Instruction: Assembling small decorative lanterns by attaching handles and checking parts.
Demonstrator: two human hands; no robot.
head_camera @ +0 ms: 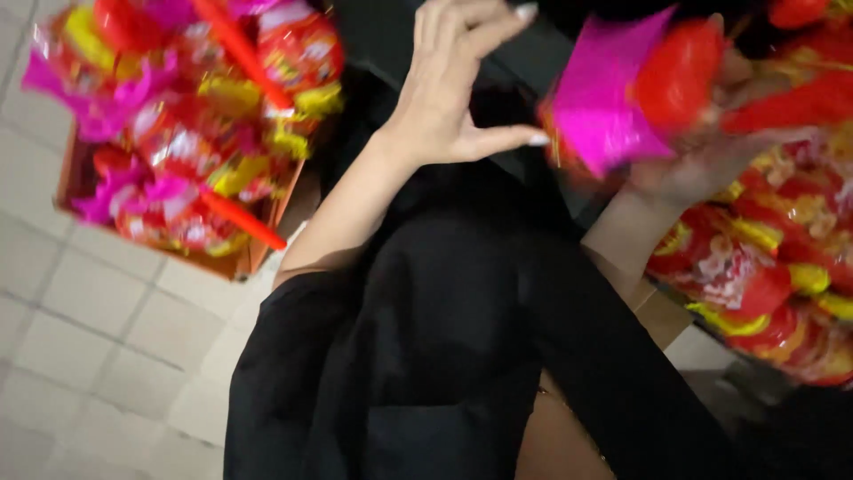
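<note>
- The left hand (449, 89) is holding nothing: its fingers are spreading loosely upward and the thumb is pointing right, its tip reaching to just beside the pink foil, not clearly touching it.
- The right hand (702, 164) is gripping a red and pink foil ornament (635, 93) from below; motion is blurring the fingers, so I cannot tell how tightly they are closing.
- At far left, pale floor tiles (89, 338) are showing around a brown cardboard box (258, 240).
- That box is brimming with red, yellow and pink foil ornaments (187, 133), with red sticks (242, 220) poking out at a slant.
- The left forearm is running down from the wrist to a black sleeve (293, 356), passing just to the right of the box.
- Black clothing (462, 338) is filling the middle and bottom of the view, hiding whatever lies beneath it.
- The held ornament is sitting at upper right, above the right palm, its pink foil flaring left toward the left thumb and its red part bulging to the right.
- Behind and below the right hand, a second heap of red and yellow ornaments (764, 267) is crowding the right edge, partly hidden by the hand and wrist.
- A strip of brown cardboard (569, 436) is peeking out near the bottom.
</note>
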